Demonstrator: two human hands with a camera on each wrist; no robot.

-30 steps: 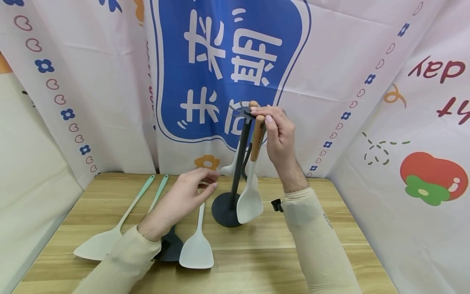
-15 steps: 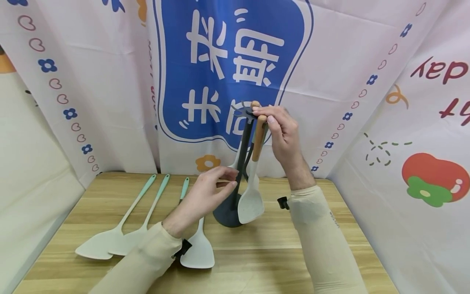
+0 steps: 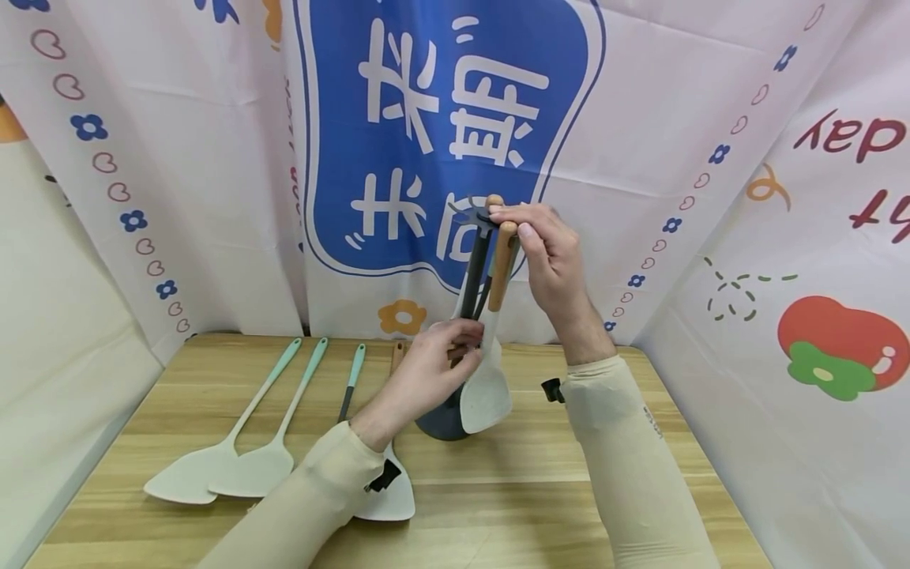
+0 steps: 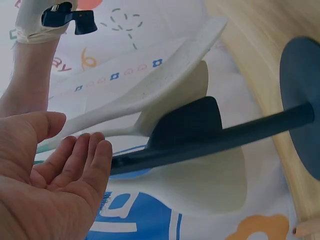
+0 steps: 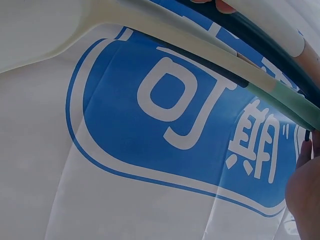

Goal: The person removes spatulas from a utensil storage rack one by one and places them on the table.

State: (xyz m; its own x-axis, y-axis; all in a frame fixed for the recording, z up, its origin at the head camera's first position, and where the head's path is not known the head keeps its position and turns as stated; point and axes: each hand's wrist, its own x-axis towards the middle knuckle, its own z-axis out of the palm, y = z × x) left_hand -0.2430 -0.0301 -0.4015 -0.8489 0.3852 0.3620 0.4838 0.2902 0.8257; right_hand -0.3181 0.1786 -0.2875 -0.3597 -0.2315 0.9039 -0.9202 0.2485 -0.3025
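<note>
A black utensil rack [image 3: 478,273] stands on a round base [image 4: 302,107], with several spatulas hanging round its pole. One white spatula [image 3: 486,395] with a wooden handle hangs at the front; a black spatula head [image 4: 192,122] and pale ones show behind the pole in the left wrist view. My right hand [image 3: 558,253] grips the top of the rack, fingertips over its hub, thumb beside the wooden handle. My left hand [image 3: 441,359] reaches around the pole at mid-height, its fingers loosely bent and thumb apart, close to the white spatula's shaft, pinching nothing.
On the wooden table [image 3: 540,490] to the left lie two white spatulas with mint handles, one far left [image 3: 195,472]. A mint-and-black handle [image 3: 351,371] and another white spatula [image 3: 398,494] lie partly under my left arm. A printed curtain [image 3: 640,103] rises behind.
My left hand has moved right from over the lying spatulas to the rack's pole, uncovering a mint-handled spatula. My right hand stays at the rack's top.
</note>
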